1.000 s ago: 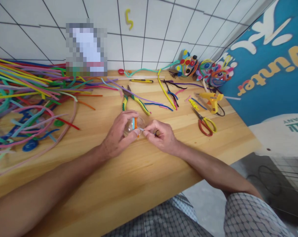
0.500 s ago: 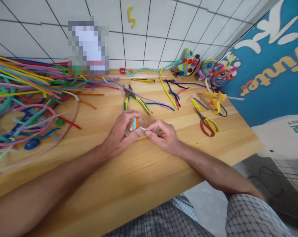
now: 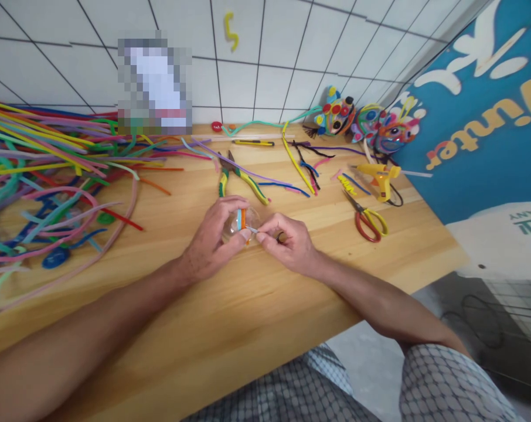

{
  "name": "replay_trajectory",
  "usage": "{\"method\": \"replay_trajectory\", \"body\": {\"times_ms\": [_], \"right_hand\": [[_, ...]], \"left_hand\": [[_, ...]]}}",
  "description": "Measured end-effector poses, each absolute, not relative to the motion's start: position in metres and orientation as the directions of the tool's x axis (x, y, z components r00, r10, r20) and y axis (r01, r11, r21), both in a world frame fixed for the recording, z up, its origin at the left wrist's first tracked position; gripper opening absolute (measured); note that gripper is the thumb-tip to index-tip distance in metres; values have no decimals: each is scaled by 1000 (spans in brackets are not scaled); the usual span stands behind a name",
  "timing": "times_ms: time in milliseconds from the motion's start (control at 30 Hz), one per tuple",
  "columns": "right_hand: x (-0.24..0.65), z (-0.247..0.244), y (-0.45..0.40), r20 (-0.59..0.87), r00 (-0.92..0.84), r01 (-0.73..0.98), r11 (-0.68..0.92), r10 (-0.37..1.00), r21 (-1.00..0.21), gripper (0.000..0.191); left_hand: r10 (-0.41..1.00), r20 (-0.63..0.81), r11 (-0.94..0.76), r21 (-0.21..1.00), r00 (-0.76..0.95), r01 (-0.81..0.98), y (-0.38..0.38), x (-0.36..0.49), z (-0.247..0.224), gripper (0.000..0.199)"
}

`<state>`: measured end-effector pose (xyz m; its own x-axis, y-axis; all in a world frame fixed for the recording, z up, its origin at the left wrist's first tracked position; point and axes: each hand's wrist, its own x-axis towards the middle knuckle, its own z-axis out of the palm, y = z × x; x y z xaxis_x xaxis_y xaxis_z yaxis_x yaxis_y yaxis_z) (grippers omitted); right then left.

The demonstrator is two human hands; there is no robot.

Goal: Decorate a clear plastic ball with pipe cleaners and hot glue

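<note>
My left hand (image 3: 210,237) curves around a small clear plastic ball (image 3: 253,217) just above or on the wooden table. An orange strip (image 3: 243,217) and a light-blue strip (image 3: 239,220) run side by side across it. Between the thumb and fingertips of my right hand (image 3: 289,241) is a thin pale strip (image 3: 251,230), its tip touching the ball near my left thumb. What that strip is made of is too small to tell. Just beyond the ball lie pliers (image 3: 252,186) with green-and-yellow handles, jaws spread.
Many coloured pipe cleaners (image 3: 63,158) heap up on the left. Scissors (image 3: 366,223), a yellow glue gun (image 3: 382,176) and several decorated balls (image 3: 336,114) are at the right. A yellow cutter knife (image 3: 253,143) lies near the tiled wall. The table (image 3: 213,328) ends close to my lap.
My right hand has shifted slightly left, bringing the pale strip further in toward the ball. My left hand keeps the same hold.
</note>
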<state>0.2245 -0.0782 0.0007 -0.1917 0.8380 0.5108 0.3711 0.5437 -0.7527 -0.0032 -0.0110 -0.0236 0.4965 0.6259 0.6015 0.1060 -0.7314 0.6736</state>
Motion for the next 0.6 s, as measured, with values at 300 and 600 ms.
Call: {"method": "replay_trajectory", "body": {"times_ms": [300,600], "right_hand": [[238,10,-76,454,-98,420,450,886,-788,12],[270,0,-49,327,-27,812,211,945,-544,8]], "left_hand": [[647,567,-709,694,510,128,-13,-5,-23,42],[664,524,-673,730,534,121,-13,-8,-18,41]]}}
